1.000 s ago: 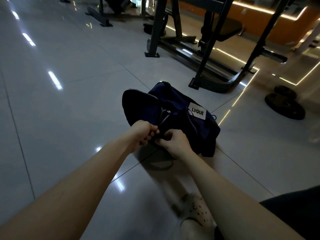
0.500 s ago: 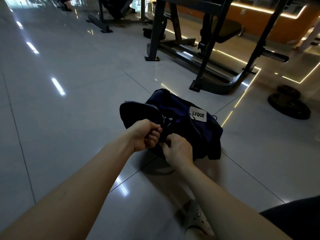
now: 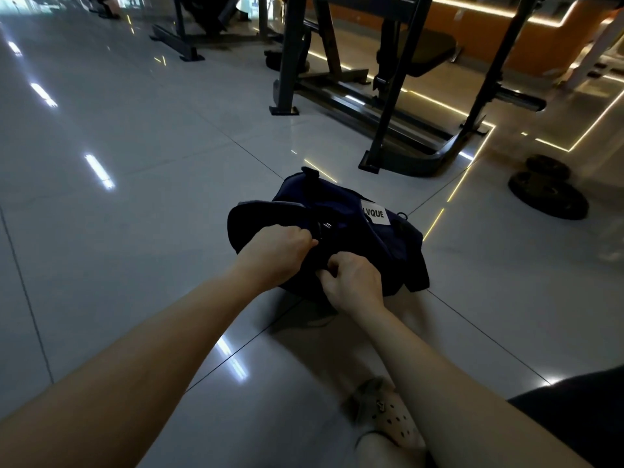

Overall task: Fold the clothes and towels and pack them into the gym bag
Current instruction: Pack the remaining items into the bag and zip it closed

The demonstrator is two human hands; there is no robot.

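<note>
A dark navy gym bag (image 3: 378, 244) with a white LVQUE label lies on the grey tiled floor in front of me. My left hand (image 3: 277, 255) grips the bag's fabric at its near left side, fingers curled. My right hand (image 3: 351, 282) pinches the bag's near edge just to the right, beside a small metal fitting. No clothes or towels show outside the bag; its inside is hidden.
A black weight bench frame (image 3: 398, 106) stands behind the bag. Two weight plates (image 3: 548, 197) lie on the floor at the right. My foot in a pale clog (image 3: 388, 413) rests near the bottom. Bare floor tiles (image 3: 118, 214) spread to the left.
Both hands have stayed on the bag's near edge, shifting slightly along it. The bag sits a little closer together under the hands; the view tilted slightly.
</note>
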